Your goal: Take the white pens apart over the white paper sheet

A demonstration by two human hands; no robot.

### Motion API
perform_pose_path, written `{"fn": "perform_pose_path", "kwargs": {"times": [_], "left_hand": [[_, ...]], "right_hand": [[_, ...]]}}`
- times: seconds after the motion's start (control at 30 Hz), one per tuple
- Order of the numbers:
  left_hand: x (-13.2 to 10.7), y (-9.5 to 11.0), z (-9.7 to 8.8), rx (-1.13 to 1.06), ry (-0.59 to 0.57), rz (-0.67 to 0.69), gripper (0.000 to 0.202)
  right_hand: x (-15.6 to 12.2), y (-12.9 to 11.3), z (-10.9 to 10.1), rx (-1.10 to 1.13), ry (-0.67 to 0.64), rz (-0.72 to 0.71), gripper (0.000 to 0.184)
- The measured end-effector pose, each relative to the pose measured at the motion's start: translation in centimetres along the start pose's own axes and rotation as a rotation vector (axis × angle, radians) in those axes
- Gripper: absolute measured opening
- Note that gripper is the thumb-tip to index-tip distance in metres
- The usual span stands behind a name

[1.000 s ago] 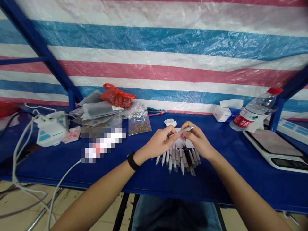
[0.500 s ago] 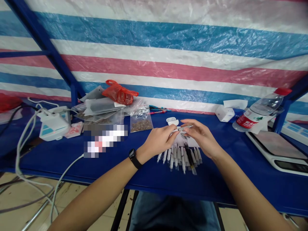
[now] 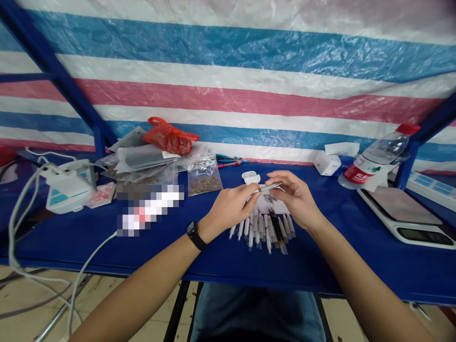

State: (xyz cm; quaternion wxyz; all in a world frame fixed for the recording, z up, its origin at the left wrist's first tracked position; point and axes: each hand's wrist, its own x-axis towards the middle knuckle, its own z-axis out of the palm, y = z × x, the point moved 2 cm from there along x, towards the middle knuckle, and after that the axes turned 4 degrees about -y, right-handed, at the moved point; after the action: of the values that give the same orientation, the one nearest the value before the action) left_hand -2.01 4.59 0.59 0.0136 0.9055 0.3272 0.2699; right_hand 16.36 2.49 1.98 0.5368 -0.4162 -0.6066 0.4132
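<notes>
One pen (image 3: 269, 188) in left hand (image 3: 231, 206), right hand (image 3: 294, 199) now nearer.

No text can be read clearly: the red label (image 3: 358, 174) on the plastic water bottle (image 3: 374, 159) carries white characters too small to make out, and the digital scale's display (image 3: 420, 236) shows no legible digits.

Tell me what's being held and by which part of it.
The left hand pinches a slim pen-like tube near its left end, between thumb and fingertips. Its far end points at the right hand; whether that hand touches it cannot be told.
</notes>
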Motion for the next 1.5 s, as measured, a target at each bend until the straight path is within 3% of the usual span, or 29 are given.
{"fn": "perform_pose_path", "kwargs": {"times": [0.2, 0.43, 1.03, 1.13, 1.3, 1.5], "left_hand": [[0.1, 0.1, 0.1, -0.006, -0.035, -0.018, 0.035], [0.1, -0.1, 0.1, -0.052, -0.018, -0.031, 0.033], [0.0, -0.2, 0.1, -0.108, 0.029, -0.058, 0.036], [0.0, -0.2, 0.0, -0.109, 0.025, -0.062, 0.036], [0.1, -0.1, 0.0, -0.096, 0.002, -0.057, 0.036], [0.0, 0.0, 0.1, -0.019, -0.042, -0.063, 0.037]], "right_hand": [[0.1, 0.2, -0.1, 0.001, 0.044, 0.088, 0.027], [0.1, 0.1, -0.8, 0.1, 0.068, 0.038, 0.03], [0.7, -0.7, -4.7, 0.253, 0.323, 0.076, 0.026], [0.6, -1.0, -4.1, 0.185, 0.27, 0.127, 0.032], [0.3, -0.8, -2.2, 0.061, 0.048, 0.223, 0.04], [0.4, -0.4, -1.7, -0.083, 0.043, 0.136, 0.046]]}}
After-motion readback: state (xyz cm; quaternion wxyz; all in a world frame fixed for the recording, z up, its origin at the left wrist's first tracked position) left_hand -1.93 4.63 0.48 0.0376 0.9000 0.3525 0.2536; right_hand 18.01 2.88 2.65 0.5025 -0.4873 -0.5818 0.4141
